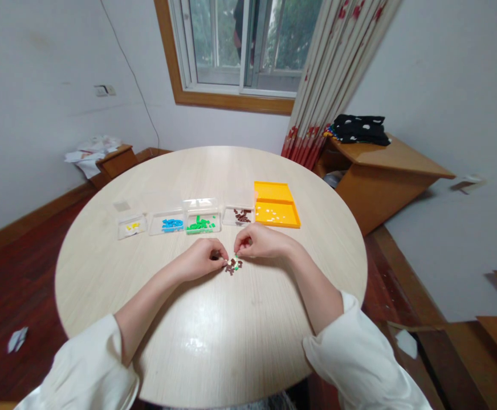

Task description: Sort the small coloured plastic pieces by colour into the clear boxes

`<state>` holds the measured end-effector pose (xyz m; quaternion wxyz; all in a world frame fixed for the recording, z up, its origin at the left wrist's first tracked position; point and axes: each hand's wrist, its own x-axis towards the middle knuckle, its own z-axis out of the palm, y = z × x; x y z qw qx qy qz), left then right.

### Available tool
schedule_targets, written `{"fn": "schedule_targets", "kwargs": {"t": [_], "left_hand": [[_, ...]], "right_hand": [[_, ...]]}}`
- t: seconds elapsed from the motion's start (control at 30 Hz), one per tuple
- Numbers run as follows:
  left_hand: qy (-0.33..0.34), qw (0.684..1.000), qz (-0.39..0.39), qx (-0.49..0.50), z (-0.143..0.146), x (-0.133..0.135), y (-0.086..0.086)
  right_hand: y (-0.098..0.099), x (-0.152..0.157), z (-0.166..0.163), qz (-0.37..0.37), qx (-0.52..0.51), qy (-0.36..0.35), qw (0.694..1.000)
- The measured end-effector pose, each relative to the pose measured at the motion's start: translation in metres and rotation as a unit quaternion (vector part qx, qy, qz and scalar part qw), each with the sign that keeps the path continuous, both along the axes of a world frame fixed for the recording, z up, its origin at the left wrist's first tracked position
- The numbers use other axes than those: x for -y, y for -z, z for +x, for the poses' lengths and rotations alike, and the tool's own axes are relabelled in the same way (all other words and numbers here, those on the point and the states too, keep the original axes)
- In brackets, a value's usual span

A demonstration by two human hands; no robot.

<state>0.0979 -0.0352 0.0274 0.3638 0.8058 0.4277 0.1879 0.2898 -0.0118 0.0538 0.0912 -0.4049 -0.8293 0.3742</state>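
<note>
A small cluster of brown, white and green building pieces point(232, 266) lies on the round table between my hands. My left hand point(203, 259) is closed in a pinch at the cluster's left edge; what is between its fingertips is too small to name. From the upper right, my right hand point(259, 242) also pinches, its fingertips just above the cluster. A hint of green shows by those fingertips, but I cannot tell whether they hold it. Beyond my right hand sits a clear box of brown pieces point(243, 216), partly covered by the hand.
Behind my hands stand clear boxes with green pieces point(201, 223), blue pieces point(172, 225) and yellow pieces point(133, 227). An orange open case point(274, 192) holds small white pieces. The pale round table point(180, 347) has a wooden cabinet point(385, 156) at its right.
</note>
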Motion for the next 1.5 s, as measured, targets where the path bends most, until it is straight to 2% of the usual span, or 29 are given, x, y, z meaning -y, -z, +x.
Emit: {"fn": "schedule_targets", "kwargs": {"t": [0.1,0.27,0.37,0.53,0.73,0.9,1.07,1.17,1.27,1.33,1.4,1.5], "left_hand": [[0.004,1.0,-0.018,0.009,-0.001,0.001,0.0],[0.006,0.999,-0.048,0.018,-0.001,0.002,-0.001],[-0.021,0.997,-0.061,0.031,-0.002,0.001,-0.003],[-0.076,0.993,-0.018,0.084,-0.002,-0.004,-0.005],[-0.132,0.971,-0.076,0.186,-0.003,-0.009,-0.001],[-0.161,0.953,-0.098,0.237,-0.003,-0.009,-0.002],[-0.181,0.947,-0.1,0.244,-0.004,-0.009,-0.002],[-0.186,0.945,-0.099,0.249,-0.004,-0.009,-0.001],[-0.189,0.943,-0.1,0.256,-0.003,-0.009,-0.001],[-0.191,0.941,-0.101,0.26,-0.003,-0.009,-0.001],[-0.193,0.939,-0.102,0.265,-0.002,-0.009,0.0],[-0.195,0.938,-0.101,0.269,-0.001,-0.009,0.0]], "right_hand": [[0.003,0.002,-0.006,-0.019,0.021,-0.027,0.999],[0.003,0.003,-0.007,0.003,0.048,-0.04,0.998],[0.002,0.004,-0.007,0.011,0.058,-0.039,0.998],[0.004,0.005,-0.01,0.03,0.06,-0.058,0.996],[0.005,0.005,-0.011,0.069,0.053,-0.049,0.995],[0.003,0.006,-0.011,0.07,0.038,-0.027,0.996],[-0.001,0.003,-0.006,0.043,-0.02,0.028,0.998],[-0.001,-0.006,0.005,0.09,-0.089,0.081,0.989],[0.001,-0.019,0.021,0.173,-0.14,0.201,0.954],[0.005,-0.027,0.033,0.219,-0.137,0.28,0.924],[0.009,-0.032,0.041,0.248,-0.11,0.326,0.906],[0.014,-0.036,0.047,0.259,-0.056,0.353,0.897]]}}
